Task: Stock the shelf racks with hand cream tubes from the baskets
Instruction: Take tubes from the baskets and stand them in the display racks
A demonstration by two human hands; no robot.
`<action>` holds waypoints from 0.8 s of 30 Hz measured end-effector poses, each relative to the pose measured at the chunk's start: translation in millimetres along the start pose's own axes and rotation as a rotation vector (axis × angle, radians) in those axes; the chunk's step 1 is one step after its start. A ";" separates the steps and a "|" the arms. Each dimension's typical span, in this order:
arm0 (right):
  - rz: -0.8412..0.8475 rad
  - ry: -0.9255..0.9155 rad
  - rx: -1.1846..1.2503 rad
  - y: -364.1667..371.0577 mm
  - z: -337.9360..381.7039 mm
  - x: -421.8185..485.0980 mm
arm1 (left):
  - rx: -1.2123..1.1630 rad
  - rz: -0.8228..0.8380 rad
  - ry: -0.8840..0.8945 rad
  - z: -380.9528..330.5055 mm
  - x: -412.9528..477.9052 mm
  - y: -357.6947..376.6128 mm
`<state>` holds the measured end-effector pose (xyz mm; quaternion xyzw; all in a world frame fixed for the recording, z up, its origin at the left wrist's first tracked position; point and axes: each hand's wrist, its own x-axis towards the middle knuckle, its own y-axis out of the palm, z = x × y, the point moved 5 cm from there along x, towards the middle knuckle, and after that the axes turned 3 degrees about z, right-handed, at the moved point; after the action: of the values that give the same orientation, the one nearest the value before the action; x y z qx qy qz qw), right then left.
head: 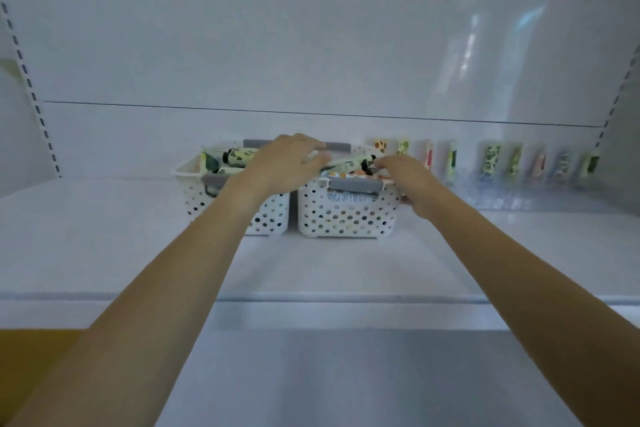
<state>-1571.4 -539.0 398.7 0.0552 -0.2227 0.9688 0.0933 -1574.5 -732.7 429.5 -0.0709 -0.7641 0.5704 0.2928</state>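
Two white perforated baskets stand side by side on the white shelf, the left basket (270,218) and the right basket (346,218), both holding several hand cream tubes. A pale green tube with a dark cap (349,164) lies across the top of the right basket. My left hand (287,158) reaches over it, fingers curled onto its flat end. My right hand (405,180) is at the basket's right rim, fingertips pinching the cap end. Clear shelf racks (502,184) at the back right hold a row of upright tubes (491,158).
The white back panel (311,45) rises behind the baskets, with slotted uprights (34,104) at both sides. The shelf's front edge (311,298) runs across below my forearms. A yellow surface (31,357) shows at the lower left.
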 end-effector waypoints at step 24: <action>0.403 -0.511 -0.719 8.4 55.3 71.9 | 0.001 0.422 -0.190 20.3 72.2 4.6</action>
<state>-1639.8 -559.5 455.3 0.2114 -0.5655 0.7847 -0.1409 -1645.4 -716.1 448.1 -0.1750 -0.7563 0.6233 0.0940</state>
